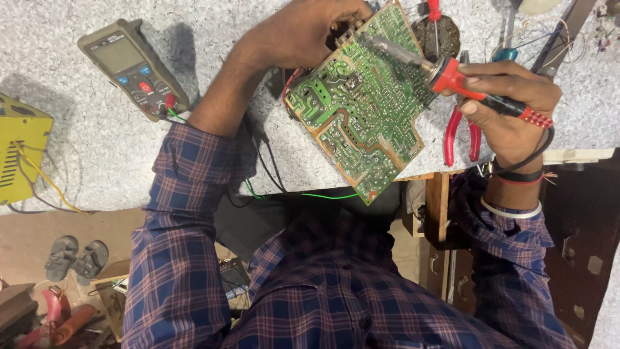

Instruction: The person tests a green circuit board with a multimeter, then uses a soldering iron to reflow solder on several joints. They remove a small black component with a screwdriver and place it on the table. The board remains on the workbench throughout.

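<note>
Green circuit board (359, 103) sits mid-frame, solder side up, tilted with its long axis running from 1 o'clock down to 6 o'clock; lower corner overhangs the edge of the speckled bench (97, 129).

Left hand (303, 32) is clamped on the board's top edge at about 11 o'clock from board centre, fingers curled around the rim. Right hand (510, 106) is closed pen-style around the red-handled soldering iron (452, 74), barrel lying across the board's upper right, tip near the top edge (exact contact point hard to tell).

Handling guess: board is light, stiff, brittle at the traces; grip by bare edges only, never the solder face. Iron: hold the red grip, the metal barrel is probably hot.

Multimeter (132, 68) at 9 o'clock, well apart. Red pliers (460, 136) just beside the board at 3 o'clock.
</note>
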{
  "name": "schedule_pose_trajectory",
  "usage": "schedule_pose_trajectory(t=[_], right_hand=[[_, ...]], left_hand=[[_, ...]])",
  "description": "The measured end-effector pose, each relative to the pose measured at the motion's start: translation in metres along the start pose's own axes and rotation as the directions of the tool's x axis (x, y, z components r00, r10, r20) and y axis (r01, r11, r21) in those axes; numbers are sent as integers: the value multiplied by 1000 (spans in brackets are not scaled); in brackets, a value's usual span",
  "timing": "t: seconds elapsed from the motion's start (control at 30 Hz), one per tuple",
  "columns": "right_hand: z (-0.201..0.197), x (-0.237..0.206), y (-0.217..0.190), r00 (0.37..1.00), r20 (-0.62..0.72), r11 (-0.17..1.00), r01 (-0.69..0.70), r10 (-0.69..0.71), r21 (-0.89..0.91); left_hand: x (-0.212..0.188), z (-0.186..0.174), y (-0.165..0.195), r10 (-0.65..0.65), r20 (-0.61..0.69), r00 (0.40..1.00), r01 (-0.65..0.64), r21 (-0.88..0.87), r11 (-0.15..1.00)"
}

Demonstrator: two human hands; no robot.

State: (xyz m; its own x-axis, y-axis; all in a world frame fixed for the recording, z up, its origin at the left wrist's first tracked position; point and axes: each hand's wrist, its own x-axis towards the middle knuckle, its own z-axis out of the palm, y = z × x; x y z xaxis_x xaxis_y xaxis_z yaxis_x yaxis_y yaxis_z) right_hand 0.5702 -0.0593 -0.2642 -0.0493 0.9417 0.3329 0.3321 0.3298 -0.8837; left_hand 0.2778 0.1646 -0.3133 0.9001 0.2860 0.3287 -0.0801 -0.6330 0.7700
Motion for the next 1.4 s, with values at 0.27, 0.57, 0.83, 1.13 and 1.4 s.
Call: schedule_pose_trajectory(t=[0.27,0.57,0.83,1.13,1.4], right_hand=[[4,13,-18,1000,26,978,-3,9,-208],[-5,9,-10,999,39,975,0,9,-224],[-7,10,-12,999,36,971,-6,15,-237],[-11,5,-6,999,42,973,4,6,-229],[-5,12,-14,999,51,976,1,10,-216]], left_hand=[[1,-4,1,75,-22,997,-73,57,996],[1,-3,2,-28,6,1000,28,-28,999],[0,-2,-2,-6,-1,1000,6,-49,999],[3,-1,-3,75,-38,996,-72,88,994],[5,-4,-1,9,-4,1000,-9,31,999]])
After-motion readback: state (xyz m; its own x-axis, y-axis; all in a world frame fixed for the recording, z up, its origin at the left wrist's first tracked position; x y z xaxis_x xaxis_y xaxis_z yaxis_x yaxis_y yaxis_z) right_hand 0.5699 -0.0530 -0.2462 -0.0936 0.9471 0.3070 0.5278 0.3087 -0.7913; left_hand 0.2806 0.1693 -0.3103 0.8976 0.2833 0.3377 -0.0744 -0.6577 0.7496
